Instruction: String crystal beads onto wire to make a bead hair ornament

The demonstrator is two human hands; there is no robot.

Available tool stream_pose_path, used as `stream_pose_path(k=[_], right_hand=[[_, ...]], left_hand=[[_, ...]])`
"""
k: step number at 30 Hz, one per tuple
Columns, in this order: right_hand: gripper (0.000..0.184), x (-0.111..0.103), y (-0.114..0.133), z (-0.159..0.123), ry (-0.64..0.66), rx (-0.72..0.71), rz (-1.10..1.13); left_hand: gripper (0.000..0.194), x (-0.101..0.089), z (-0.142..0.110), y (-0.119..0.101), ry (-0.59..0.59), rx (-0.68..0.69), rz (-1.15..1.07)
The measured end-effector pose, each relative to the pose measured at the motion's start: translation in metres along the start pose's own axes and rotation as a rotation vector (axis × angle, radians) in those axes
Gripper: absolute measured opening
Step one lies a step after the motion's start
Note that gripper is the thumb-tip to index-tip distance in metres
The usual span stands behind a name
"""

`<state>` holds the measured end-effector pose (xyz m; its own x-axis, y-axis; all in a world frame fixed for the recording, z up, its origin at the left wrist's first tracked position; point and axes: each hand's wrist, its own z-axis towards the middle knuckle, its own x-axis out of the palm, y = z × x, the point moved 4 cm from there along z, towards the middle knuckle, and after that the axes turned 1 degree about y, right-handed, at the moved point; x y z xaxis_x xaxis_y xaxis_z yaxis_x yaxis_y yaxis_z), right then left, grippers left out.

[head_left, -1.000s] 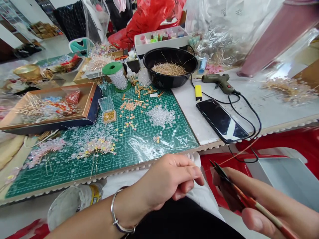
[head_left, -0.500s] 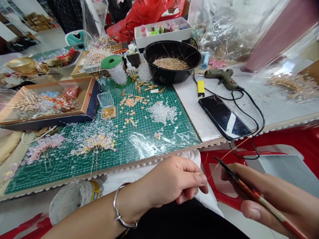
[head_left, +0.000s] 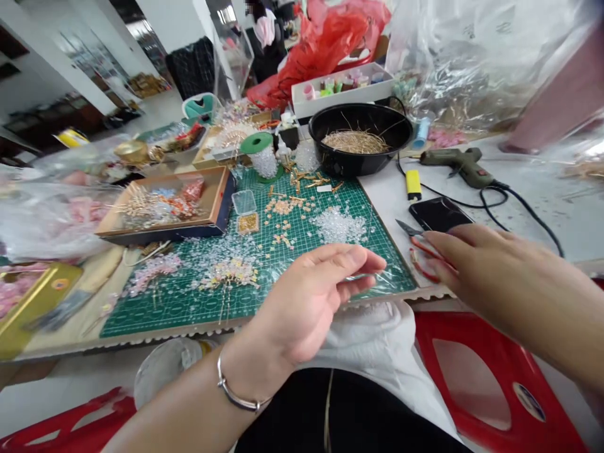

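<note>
My left hand (head_left: 306, 299) hovers over the near edge of the green cutting mat (head_left: 198, 308). Its thumb and fingers are pinched together on something thin that I cannot make out. My right hand (head_left: 491, 274) reaches over the table edge just in front of the black phone (head_left: 438, 214). Its fingers lie over the red handles of small snips (head_left: 415, 242), whose dark tips point left onto the white tabletop. A heap of clear beads (head_left: 337, 225) lies on the mat just beyond my left fingertips.
A black bowl (head_left: 321, 126) of gold pins stands behind the mat, with a glue gun (head_left: 455, 162) and a yellow lighter (head_left: 414, 184) to its right. A wooden tray (head_left: 217, 201) of beads is at the left. A red stool (head_left: 472, 377) is below the table edge.
Both hands rose from my lap to the table edge. My right hand carried the snips up beside the phone. The view swung left and took in more of the table.
</note>
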<state>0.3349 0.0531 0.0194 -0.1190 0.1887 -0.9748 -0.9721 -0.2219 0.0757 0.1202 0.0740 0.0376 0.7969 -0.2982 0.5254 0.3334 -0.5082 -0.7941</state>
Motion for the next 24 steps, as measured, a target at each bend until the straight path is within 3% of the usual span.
stream_pose_path(k=[2, 4, 6, 9, 12, 15, 18, 21, 24], right_hand=[[0.043, -0.011, 0.029, 0.005, -0.082, -0.073, 0.2], [0.037, -0.015, 0.057, 0.006, -0.059, -0.043, 0.587], [0.037, -0.01, 0.081, 0.01, 0.036, 0.068, 1.066], [0.023, 0.002, 0.101, 0.022, 0.112, 0.326, 1.771], [0.01, 0.009, 0.107, 0.03, 0.193, 0.509, 2.154], [0.027, 0.014, 0.098, 0.021, 0.176, 0.566, 2.126], [0.032, 0.024, 0.085, -0.002, 0.274, 0.605, 1.911], [0.04, 0.03, 0.076, -0.023, 0.433, 0.481, 1.52], [0.039, 0.032, 0.079, -0.037, 0.536, 0.382, 1.445]], left_hand=[[0.016, 0.0, -0.002, -0.009, -0.048, 0.133, 0.018], [0.016, 0.003, -0.001, -0.01, -0.069, 0.196, 0.027], [0.018, 0.004, 0.001, -0.006, -0.09, 0.216, 0.033], [0.019, 0.001, 0.006, -0.001, -0.138, 0.241, 0.07], [0.014, -0.005, 0.007, -0.004, -0.147, 0.351, 0.152], [0.01, -0.014, 0.001, -0.012, -0.131, 0.463, 0.277], [0.011, -0.021, -0.011, -0.014, -0.103, 0.433, 0.47], [0.015, -0.022, -0.023, -0.002, -0.016, 0.337, 0.676], [0.021, -0.018, -0.029, 0.019, 0.092, 0.297, 0.772]])
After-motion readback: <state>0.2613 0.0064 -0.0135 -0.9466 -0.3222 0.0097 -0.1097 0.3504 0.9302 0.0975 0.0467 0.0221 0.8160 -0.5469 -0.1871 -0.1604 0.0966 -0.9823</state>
